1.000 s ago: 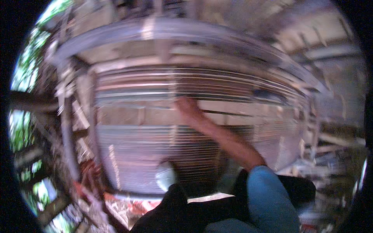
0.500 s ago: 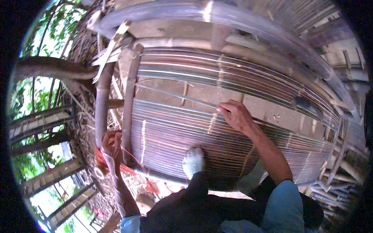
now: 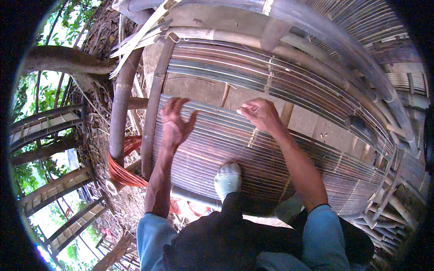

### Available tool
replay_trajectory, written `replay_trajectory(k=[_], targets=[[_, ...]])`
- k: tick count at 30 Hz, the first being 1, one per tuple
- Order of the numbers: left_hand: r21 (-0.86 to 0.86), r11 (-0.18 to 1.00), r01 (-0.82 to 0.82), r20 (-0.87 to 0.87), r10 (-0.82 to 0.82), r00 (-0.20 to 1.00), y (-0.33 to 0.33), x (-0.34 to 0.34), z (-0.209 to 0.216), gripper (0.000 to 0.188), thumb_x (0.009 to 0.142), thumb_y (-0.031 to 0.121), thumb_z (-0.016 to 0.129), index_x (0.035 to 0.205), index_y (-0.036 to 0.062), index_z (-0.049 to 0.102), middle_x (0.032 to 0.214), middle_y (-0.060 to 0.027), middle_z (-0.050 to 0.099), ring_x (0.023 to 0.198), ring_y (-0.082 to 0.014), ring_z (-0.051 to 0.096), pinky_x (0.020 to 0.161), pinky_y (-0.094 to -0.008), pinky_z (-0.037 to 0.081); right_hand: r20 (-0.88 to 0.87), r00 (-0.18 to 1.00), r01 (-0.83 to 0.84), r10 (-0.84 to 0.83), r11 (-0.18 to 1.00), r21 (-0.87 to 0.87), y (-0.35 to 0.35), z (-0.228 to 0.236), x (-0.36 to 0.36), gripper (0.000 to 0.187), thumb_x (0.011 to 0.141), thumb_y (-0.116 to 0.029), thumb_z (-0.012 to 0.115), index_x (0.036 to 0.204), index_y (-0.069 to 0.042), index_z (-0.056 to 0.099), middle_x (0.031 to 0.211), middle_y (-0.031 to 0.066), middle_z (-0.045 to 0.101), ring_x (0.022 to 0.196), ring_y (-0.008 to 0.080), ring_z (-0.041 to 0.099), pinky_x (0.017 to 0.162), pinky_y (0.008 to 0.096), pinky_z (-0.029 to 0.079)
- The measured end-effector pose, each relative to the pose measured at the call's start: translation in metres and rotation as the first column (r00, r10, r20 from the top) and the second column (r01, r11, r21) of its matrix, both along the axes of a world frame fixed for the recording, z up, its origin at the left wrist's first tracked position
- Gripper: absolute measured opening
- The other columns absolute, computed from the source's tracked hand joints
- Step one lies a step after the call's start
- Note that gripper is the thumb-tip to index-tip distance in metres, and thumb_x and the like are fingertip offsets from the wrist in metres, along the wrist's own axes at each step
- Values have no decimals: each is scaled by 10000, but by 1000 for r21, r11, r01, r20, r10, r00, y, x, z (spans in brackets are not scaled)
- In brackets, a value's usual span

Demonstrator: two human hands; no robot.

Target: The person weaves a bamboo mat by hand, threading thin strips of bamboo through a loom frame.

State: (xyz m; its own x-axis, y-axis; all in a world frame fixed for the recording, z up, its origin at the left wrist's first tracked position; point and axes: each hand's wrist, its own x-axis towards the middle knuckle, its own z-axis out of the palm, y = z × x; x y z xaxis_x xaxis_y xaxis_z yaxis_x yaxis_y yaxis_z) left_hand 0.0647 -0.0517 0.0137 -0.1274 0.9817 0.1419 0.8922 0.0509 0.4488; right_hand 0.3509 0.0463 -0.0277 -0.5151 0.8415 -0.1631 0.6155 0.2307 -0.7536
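Note:
Beneath my hands lies a slatted bamboo platform (image 3: 199, 140), its thin strips laid side by side and crossed by pale lashings. A gap parts these strips from another band of slats (image 3: 217, 63) farther off. My left hand (image 3: 176, 124) hovers over the left end of the nearer strips, fingers spread, holding nothing. At the gap's near edge is my right hand (image 3: 262, 115), fingers curled and thumb pressed in; whatever they hold is hidden. The topmost strip (image 3: 208, 107) runs along that edge between the hands. My socked foot (image 3: 227, 179) rests on the slats.
A bamboo post (image 3: 120, 113) stands at the left, with orange-red cords (image 3: 124, 171) wrapped round it. Pale split strips (image 3: 140, 40) jut out at the upper left. A thick bamboo pole (image 3: 330, 29) crosses the far side. Tree roots and a branch (image 3: 68, 61) lie left.
My left hand has left the post and cords and come over the slats, opening. The loose strip my right hand pinched now lies along the nearer slats; that hand has shifted slightly left.

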Motion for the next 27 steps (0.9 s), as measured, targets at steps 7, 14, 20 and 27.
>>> replay_trajectory(k=[7,14,20,27], targets=[[-53,973,225,192,-212,958,34,9,-62,304,821,222,732,1077,68,674,1106,-146,635,1153,-321,544,1014,-461,361,-111,940,329,-322,943,53,8,5,34,246,874,-282,707,888,-36,710,768,149,691,670,278,661,669,376,526],[240,967,-90,134,59,989,25,20,-66,168,850,184,712,941,46,683,933,-131,650,913,-297,596,912,-432,407,8,947,318,-320,944,87,-2,48,58,280,844,-308,755,874,-35,701,845,130,681,812,269,654,761,376,509],[-9,851,-525,565,437,700,16,51,-35,311,881,258,726,756,-14,641,632,-56,592,588,-171,515,571,-341,437,208,978,-2,-23,993,120,-29,21,47,278,846,-316,733,863,-41,693,860,143,653,864,328,624,803,437,482],[-615,759,-214,783,619,-56,-1,85,-17,412,887,388,724,960,-13,665,537,-22,520,391,-74,392,370,-235,242,201,979,-62,30,986,153,-27,45,48,300,906,-318,677,863,-23,645,853,156,641,875,351,603,809,457,465]])
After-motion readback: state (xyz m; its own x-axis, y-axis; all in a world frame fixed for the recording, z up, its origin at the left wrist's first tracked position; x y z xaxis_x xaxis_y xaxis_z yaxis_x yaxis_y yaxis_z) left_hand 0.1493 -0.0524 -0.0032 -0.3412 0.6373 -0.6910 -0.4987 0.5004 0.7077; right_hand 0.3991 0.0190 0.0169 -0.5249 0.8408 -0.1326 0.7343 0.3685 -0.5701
